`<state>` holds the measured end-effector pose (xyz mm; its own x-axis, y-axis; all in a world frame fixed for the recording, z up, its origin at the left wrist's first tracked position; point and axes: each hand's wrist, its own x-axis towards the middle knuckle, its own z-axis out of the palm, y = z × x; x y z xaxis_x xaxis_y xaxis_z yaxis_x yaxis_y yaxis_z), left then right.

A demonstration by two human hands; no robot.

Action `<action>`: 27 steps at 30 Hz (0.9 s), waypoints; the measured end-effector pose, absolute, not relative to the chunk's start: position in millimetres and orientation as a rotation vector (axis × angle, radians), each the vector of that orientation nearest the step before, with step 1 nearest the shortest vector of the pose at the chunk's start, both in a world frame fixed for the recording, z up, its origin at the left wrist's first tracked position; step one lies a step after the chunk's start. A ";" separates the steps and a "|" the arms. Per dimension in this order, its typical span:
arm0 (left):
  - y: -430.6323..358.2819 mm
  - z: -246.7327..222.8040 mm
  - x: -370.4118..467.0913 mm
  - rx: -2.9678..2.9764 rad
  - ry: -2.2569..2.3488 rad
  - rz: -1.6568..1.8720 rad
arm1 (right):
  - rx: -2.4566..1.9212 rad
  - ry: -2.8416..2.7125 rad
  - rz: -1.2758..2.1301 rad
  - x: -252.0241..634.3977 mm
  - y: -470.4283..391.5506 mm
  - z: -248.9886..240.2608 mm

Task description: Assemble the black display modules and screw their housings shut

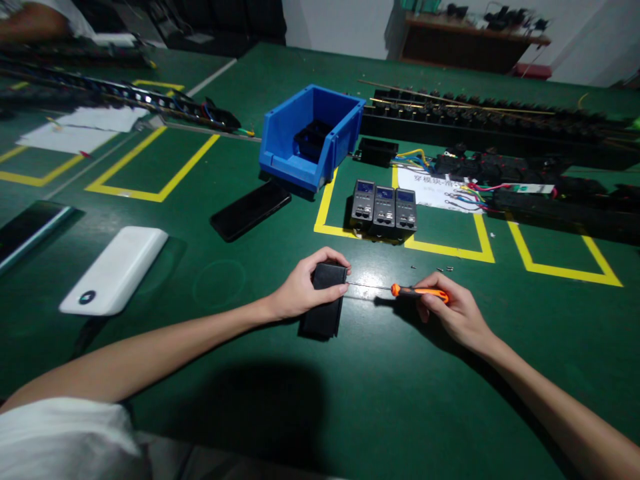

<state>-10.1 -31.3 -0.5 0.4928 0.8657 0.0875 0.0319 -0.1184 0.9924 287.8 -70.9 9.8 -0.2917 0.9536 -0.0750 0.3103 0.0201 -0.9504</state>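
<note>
My left hand (311, 285) is closed around a black rectangular module (320, 319) on the green table, its thumb across the near face and fingers over the far end. My right hand (453, 308) grips an orange and black screwdriver (420, 292), held nearly level. The thin shaft points left, and its tip reaches the module's right edge beside my left thumb and fingertips; whether it sits in a screw is too small to tell. A few tiny screws (445, 269) lie on the table beyond my right hand.
Three grey-black modules (384, 205) stand side by side ahead, near a blue bin (295, 172) with dark parts inside. A black phone (250, 210) and white power bank (117, 267) lie left. Wired black assemblies (505, 167) line the back right. Another person's arm (35, 23) shows top left.
</note>
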 end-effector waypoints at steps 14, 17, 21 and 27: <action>-31.3 -0.7 -9.9 1.517 0.803 0.873 | -1.271 -1.716 1.191 292.0 -74.2 7.7; -31.2 -0.4 -9.9 1.520 0.803 0.875 | -1.283 -1.694 1.228 292.7 -73.6 6.6; -31.0 -0.1 -9.8 1.524 0.801 0.877 | -1.299 -1.665 1.250 292.4 -73.4 6.7; -31.1 -0.9 -10.3 1.532 0.799 0.868 | -1.274 -1.639 1.325 292.4 -73.6 6.5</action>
<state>-10.3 -31.1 -0.9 0.4958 0.8632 0.0951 0.0239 -0.1231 0.9921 292.4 -73.6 6.5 -0.3024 0.9501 -0.0772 0.2749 0.0094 -0.9614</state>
